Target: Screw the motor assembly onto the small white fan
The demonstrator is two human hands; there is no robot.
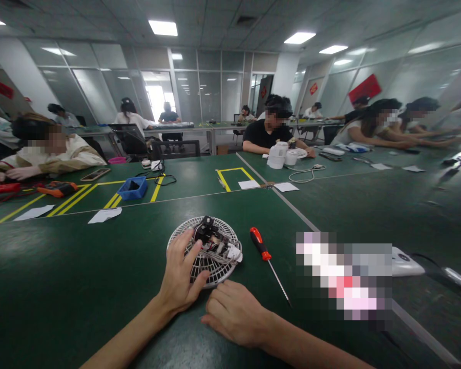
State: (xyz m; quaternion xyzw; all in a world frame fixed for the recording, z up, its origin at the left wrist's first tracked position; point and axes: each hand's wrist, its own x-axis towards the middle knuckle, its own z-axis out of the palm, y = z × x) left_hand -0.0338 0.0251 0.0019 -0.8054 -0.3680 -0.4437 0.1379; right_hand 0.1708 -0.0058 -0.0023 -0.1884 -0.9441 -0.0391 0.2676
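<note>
Surface (138,266): green, crossed by pale seams, outlined in places with yellow tape (236,169). In front of you: one round pale grille (211,274), a motor assembly (212,237) with black parts and wires lying on it. Your left hand (181,271): grip spread, over the grille's left side. Your right hand (236,313): fingers curled, by its near edge; whether that grip pinches anything, you cannot tell. One red-and-black screwdriver (269,265), right of the grille. Farther off: one blue bin (132,188); white parts (277,155) before a person in black (269,134). Room: glass partitions (207,87), lit ceiling panels (163,27).
</note>
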